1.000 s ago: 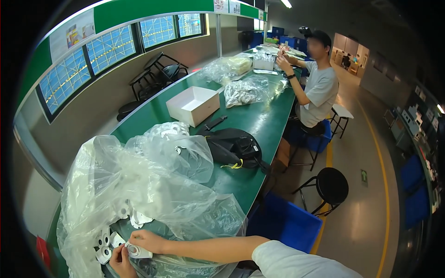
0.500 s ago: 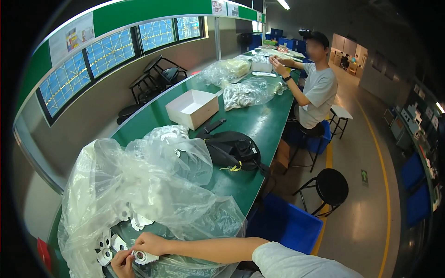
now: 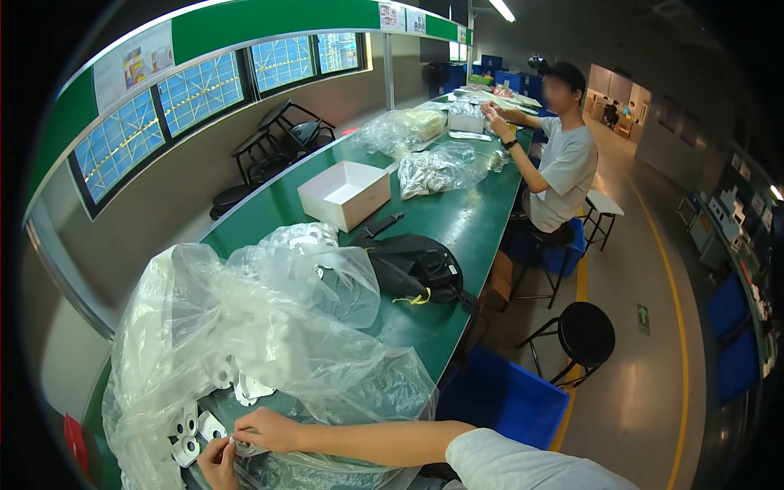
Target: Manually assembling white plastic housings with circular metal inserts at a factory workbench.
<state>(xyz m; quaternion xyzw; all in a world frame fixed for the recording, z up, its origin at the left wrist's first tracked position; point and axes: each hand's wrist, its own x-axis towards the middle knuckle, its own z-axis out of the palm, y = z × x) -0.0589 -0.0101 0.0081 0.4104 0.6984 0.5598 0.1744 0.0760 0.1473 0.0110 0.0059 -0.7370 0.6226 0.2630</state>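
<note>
Sprawled across the long green workbench (image 3: 457, 220): a big crumpled clear plastic bag (image 3: 245, 327), plenty of small white ring-shaped parts (image 3: 189, 425) left inside. Right hand (image 3: 265, 429) and left hand (image 3: 216, 463) both pinched on one small white part (image 3: 238, 445) at the bag's mouth; sorting barely begun, by the look.

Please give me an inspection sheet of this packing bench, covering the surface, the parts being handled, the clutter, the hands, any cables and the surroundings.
Surface: long green bench, crowded at the near end.
Job's things: small white ring-shaped part held between both hands; more white parts beside it under the large clear plastic bag.
Clutter: open white box, black bag, filled clear bags.
Hands: left hand and right hand pinch the ring-shaped part together.
Cables: nothing seen.
Surroundings: co-worker seated farther along, black stool, blue bin, windows.
</note>
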